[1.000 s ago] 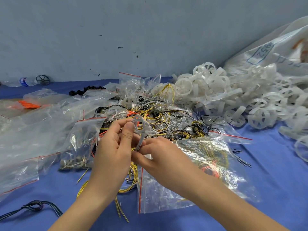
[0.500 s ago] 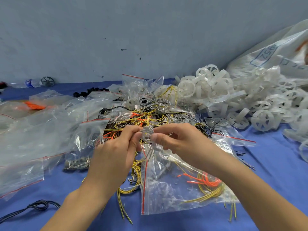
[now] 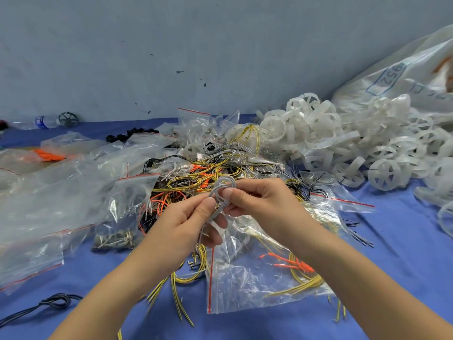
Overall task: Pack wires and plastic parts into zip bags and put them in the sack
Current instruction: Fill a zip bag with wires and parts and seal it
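A small coil of grey wire is held up over the middle of the table. My left hand pinches its lower strands and my right hand pinches the loop from the right. Beneath my hands lies a clear zip bag with a red seal line, holding yellow and orange wires. A tangled heap of yellow, orange, black and grey wires lies just behind my hands. White plastic wheel-shaped parts are piled at the right. A white woven sack leans against the wall at the far right.
Several clear zip bags cover the left of the blue table, one small bag holding metal bits. A dark knotted cable lies at the lower left. A plastic bottle and a dark wheel sit by the wall.
My hands rose a little and drew apart while shaping the grey wire into a coil. The zip bag under my right hand has settled flat, its yellow and orange wires now showing.
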